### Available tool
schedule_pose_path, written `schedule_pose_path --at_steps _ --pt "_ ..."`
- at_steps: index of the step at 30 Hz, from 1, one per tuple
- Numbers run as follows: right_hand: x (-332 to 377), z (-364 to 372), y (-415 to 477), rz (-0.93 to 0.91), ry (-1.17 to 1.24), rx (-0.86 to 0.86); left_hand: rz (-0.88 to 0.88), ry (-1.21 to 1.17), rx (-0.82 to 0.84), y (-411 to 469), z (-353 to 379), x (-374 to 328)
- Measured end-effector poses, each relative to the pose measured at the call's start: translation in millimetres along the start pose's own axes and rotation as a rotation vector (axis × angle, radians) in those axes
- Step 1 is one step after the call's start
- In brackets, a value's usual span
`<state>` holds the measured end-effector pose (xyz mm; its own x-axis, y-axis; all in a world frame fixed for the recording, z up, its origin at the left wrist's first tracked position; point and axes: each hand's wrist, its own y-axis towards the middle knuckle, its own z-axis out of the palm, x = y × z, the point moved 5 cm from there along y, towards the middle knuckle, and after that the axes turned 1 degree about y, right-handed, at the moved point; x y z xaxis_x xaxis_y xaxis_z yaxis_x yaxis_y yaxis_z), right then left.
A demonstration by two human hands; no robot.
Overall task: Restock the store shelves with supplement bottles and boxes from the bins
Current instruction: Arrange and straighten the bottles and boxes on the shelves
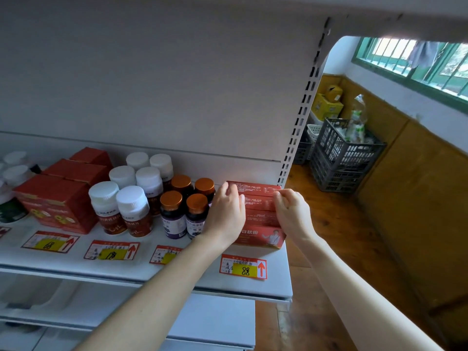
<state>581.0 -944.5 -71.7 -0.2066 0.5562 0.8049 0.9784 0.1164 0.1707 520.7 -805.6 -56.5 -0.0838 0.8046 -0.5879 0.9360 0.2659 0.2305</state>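
Squaring a row of red boxes on the shelf. The boxes, the task's stock at this moment, lay flat in a front-to-back row directly between the two hands, at the right end of the shelf, with the frontmost box's printed face turned outward. The left hand rested with fairly straight fingers over the row's left side and top, apparently pressing rather than gripping. The right hand met the row's right edge with curled fingers; whether it pinched a box or merely butted against it could not be told. Bracing from both sides probably served to keep the boxes aligned and clear of the shelf's end. Just left of the left hand stood amber-capped bottles, with white-capped bottles and red cartons farther left, each group in its own block. A price tag marked 88 lay just nearer than the hands, presumably fixing this product's place. Beyond the right hand, on the floor, stood grey crates.
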Motion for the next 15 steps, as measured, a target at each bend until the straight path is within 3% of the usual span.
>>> schedule_pose_path --at_steps 7,15 --pt "41.7 10.6 -18.3 -0.250 -0.048 -0.007 0.198 0.082 -0.150 -3.8 -53.4 -2.1" --pt "102.0 46.6 -30.2 -0.378 -0.044 0.219 0.106 0.175 -0.178 -8.1 -114.7 52.1"
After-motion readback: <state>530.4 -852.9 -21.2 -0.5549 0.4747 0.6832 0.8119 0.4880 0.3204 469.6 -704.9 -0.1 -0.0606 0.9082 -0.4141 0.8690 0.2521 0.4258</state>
